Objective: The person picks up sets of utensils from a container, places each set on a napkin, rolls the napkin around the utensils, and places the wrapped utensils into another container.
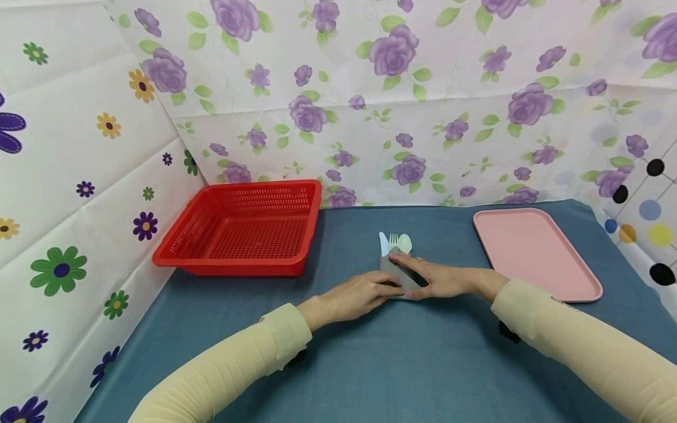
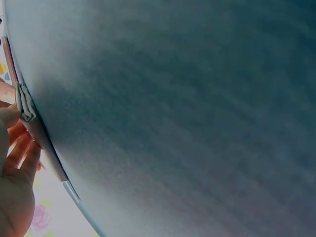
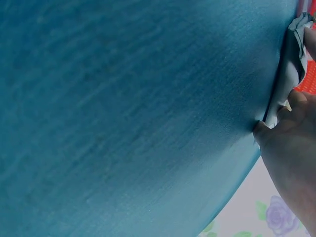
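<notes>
A grey cloth napkin (image 1: 389,268) lies partly folded on the table between my two hands. From its far end stick out the pale tips of a knife (image 1: 383,242), a fork (image 1: 394,239) and a spoon (image 1: 405,242); their handles are hidden under the cloth. My left hand (image 1: 355,296) holds the near left part of the napkin. On the other side, my right hand (image 1: 441,277) grips the right part, thumb near and fingers farther up. The folded napkin edge (image 2: 25,102) shows in the left wrist view, and bunched napkin cloth (image 3: 290,74) in the right wrist view.
A red plastic basket (image 1: 301,267) stands at the back left of the blue-covered table (image 1: 412,364). At the right lies a pink tray (image 1: 539,252), beyond my right wrist. Flowered sheets (image 1: 359,141) hang behind and to the left; a dotted one is at the right.
</notes>
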`<state>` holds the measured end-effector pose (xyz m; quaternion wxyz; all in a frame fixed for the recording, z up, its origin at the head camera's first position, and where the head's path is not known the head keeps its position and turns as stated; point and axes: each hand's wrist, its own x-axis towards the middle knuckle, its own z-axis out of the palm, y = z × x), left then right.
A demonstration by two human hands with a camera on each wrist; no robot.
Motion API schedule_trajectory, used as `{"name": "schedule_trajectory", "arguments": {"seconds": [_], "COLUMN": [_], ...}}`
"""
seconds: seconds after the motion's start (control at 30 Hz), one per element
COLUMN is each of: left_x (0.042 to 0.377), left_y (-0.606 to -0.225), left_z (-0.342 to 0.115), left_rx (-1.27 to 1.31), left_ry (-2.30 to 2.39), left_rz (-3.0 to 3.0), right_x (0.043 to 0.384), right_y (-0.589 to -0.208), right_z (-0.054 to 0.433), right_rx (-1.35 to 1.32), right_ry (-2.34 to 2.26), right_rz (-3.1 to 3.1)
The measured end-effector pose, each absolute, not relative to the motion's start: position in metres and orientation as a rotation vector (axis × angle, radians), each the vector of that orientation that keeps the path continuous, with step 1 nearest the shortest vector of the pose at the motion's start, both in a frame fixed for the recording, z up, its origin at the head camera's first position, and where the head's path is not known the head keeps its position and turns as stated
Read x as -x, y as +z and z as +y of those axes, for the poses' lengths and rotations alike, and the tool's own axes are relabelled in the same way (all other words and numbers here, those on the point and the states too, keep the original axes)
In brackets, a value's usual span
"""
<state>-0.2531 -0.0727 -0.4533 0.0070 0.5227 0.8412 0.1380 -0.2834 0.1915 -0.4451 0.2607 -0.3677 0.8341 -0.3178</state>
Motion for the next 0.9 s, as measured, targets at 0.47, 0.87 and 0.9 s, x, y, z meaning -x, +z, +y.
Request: {"name": "schedule_trajectory", "arguments": {"seconds": [0.47, 0.87, 0.9], "left_x": [0.2518, 0.2527, 0.2526], "left_y": [-0.4537, -0.4537, -0.4531], "left_z": [-0.0717, -0.0706, -0.0707], "left_rx": [-1.681, -1.607, -1.594], "left_ry": [0.391, 0.457, 0.467], "left_rz": [2.687, 2.643, 2.628], "right_x": [0.2828, 0.2819, 0.2820], "right_y": [-0.4454, -0.4458, -0.4459], "right_z": [0.1916, 0.1927, 0.1926], "right_rx": [1.011, 1.000, 0.995], "right_ry": [-0.848, -0.854, -0.856], "right_rz": [2.264, 2.272, 2.270]}}
